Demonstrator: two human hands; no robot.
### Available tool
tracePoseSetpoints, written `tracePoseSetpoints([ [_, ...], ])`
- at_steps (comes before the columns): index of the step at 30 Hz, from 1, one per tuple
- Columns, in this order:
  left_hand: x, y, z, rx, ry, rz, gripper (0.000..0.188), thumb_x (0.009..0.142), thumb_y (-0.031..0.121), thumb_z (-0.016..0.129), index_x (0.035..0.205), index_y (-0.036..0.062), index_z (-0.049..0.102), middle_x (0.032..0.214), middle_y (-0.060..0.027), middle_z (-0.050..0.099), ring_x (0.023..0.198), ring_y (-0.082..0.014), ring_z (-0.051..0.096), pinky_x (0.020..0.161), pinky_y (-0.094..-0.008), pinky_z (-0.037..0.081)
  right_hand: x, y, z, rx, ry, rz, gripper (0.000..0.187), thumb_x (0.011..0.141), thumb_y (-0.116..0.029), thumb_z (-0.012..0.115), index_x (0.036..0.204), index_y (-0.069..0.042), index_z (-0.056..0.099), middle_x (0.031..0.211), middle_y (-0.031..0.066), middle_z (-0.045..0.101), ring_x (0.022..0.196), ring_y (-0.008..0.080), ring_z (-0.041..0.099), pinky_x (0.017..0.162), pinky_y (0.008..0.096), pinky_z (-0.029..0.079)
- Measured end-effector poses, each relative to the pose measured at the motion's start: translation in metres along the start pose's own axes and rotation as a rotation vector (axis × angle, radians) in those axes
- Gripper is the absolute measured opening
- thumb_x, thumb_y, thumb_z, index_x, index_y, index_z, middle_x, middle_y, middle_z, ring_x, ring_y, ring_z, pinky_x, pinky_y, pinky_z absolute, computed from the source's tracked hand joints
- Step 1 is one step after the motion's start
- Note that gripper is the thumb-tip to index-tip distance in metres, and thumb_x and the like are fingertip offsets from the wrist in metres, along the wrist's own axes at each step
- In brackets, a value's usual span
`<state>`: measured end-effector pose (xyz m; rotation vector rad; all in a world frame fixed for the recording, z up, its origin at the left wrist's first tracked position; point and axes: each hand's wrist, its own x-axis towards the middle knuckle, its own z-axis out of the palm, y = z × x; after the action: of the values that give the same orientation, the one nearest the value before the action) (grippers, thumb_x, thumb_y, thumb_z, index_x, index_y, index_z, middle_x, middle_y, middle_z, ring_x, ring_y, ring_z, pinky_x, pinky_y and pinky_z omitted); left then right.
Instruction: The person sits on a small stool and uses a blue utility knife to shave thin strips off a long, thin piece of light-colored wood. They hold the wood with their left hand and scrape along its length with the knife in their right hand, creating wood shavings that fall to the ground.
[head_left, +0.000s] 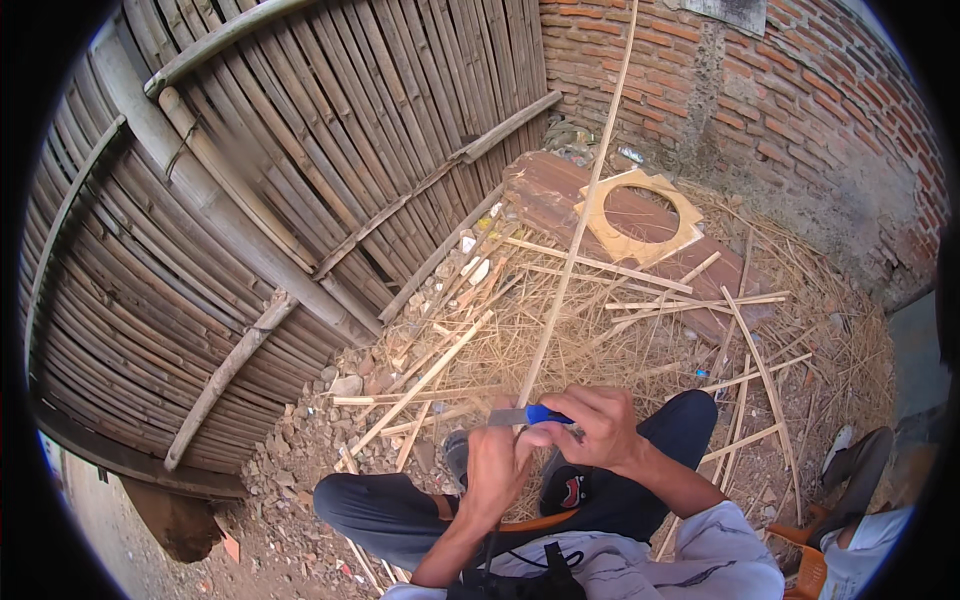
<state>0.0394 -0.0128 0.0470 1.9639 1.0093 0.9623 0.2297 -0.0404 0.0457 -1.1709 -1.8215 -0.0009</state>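
My right hand [602, 425] is closed round the blue handle [541, 414] of a knife. Its short grey blade [507, 416] points left, across the near end of a long, thin bamboo strip [572, 255]. From there the strip rises away from me, past the upper edge of the view. My left hand [490, 468] is closed just below the blade, at the strip's near end; its grip is partly hidden. Both hands meet in front of my bent knees, with the left thumb close to the right fingers.
Loose bamboo strips [765, 375] and straw shavings lie over the rubble ground. Beyond them, a pale board with a round hole [690, 225] rests on a brown sheet [545, 190]. A bamboo wall [330, 130] and brick wall [650, 75] enclose the corner. Another person's leg [858, 470] is at right.
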Motion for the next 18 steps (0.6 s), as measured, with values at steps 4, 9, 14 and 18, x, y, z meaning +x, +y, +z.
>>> tracePoseSetpoints([
  [4, -0.002, -0.001, 0.0, -0.002, -0.02, -0.043, 0.049, 0.11, 0.044, 0.061, 0.108, -0.0048, 0.063, 0.077, -0.0219, 0.062, 0.066, -0.0435, 0.066, 0.061, -0.0471, 0.05, -0.001, 0.002, -0.001, -0.027, 0.001, 0.014, 0.028, 0.088, -0.026, 0.085, 0.105, -0.005, 0.078, 0.084, 0.01, 0.075, 0.067, 0.0274, 0.074, 0.056, 0.037, 0.056],
  [9, -0.018, -0.012, 0.001, 0.089, -0.02, -0.076, 0.032, 0.11, 0.03, 0.062, 0.11, -0.0015, 0.059, 0.068, -0.0227, 0.06, 0.065, -0.0457, 0.068, 0.058, -0.0489, 0.05, 0.013, 0.035, -0.017, -0.103, 0.19, 0.184, 0.025, 0.092, -0.022, 0.084, 0.106, -0.002, 0.078, 0.091, 0.0144, 0.078, 0.072, 0.03, 0.077, 0.06, 0.0369, 0.058],
  [14, -0.017, -0.014, -0.005, 0.116, -0.057, -0.136, 0.02, 0.108, 0.021, 0.064, 0.111, 0.0014, 0.058, 0.07, -0.0274, 0.063, 0.071, -0.0523, 0.068, 0.058, -0.0543, 0.05, 0.013, 0.044, -0.018, -0.108, 0.18, 0.207, 0.026, 0.093, -0.022, 0.084, 0.107, -0.001, 0.077, 0.093, 0.0161, 0.079, 0.075, 0.0313, 0.078, 0.063, 0.0369, 0.059],
  [18, -0.013, -0.016, -0.007, 0.111, -0.049, -0.133, 0.02, 0.11, 0.022, 0.062, 0.111, 0.0026, 0.058, 0.07, -0.0275, 0.063, 0.071, -0.053, 0.068, 0.058, -0.0544, 0.049, 0.012, 0.045, -0.017, -0.072, 0.175, 0.202, 0.027, 0.093, -0.023, 0.084, 0.106, -0.001, 0.077, 0.093, 0.0156, 0.079, 0.075, 0.031, 0.078, 0.064, 0.0368, 0.059],
])
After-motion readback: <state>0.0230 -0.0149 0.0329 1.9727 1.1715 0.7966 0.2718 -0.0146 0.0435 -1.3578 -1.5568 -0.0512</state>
